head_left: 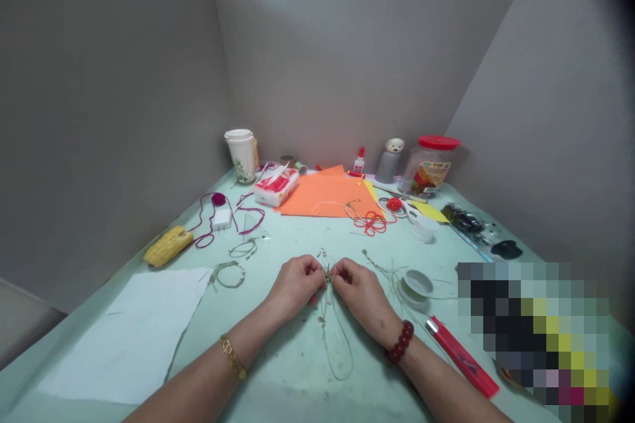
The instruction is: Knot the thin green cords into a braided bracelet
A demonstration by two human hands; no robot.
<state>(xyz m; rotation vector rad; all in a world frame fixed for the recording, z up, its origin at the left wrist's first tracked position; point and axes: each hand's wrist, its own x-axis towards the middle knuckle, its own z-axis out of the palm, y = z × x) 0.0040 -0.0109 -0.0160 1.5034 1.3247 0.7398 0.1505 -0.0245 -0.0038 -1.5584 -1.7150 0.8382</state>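
Note:
Near the table's middle, my left hand and my right hand almost meet, each with thumb and forefinger pinched on a thin green cord. A small knotted part lies between the fingertips. Below it the cord hangs down in a long loop onto the table, with small beads on it. Further green cords lie to the right beside a spool. On the left rests a coiled green cord bracelet.
White cloth or paper lies at left, near a yellow corn-shaped object. Orange paper, a tissue pack, a cup and a red-lidded jar stand behind. At right are a red cutter and a blurred-out patch.

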